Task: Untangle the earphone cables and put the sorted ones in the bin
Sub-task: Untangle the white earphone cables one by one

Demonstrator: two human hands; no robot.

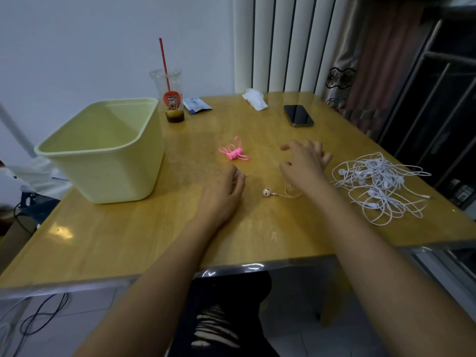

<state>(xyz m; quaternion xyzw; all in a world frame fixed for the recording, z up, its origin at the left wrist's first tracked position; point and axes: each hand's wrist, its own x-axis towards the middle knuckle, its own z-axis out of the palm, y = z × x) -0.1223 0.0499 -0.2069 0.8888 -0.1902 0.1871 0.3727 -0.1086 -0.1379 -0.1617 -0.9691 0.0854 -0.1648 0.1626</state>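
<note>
Yellow-brown wood forms the table [257,228], which fills the middle of the frame. A pale yellow bin [108,161] stands on it at centre left, with nothing visible inside. At the right edge of the table lies a tangled heap of white earphone cables [381,186], well apart from the bin. A single earbud [266,192] on a thin pale cable lies at centre, between the two hands. The left hand [221,194] rests on the table just left of it, its fingers curled narrow around a bit of white cable; how firmly it is held cannot be told. The right hand [304,163] hovers just right of centre, beside the white heap, its fingers [313,146] spread wide and blurred, holding nothing. A small pink cable tie bundle [234,152] lies above the left hand. Toward the top of the table stand a plastic cup [171,99] with a red straw, a small packet [197,105], a crumpled tissue [255,98] and a dark phone [298,115].
</note>
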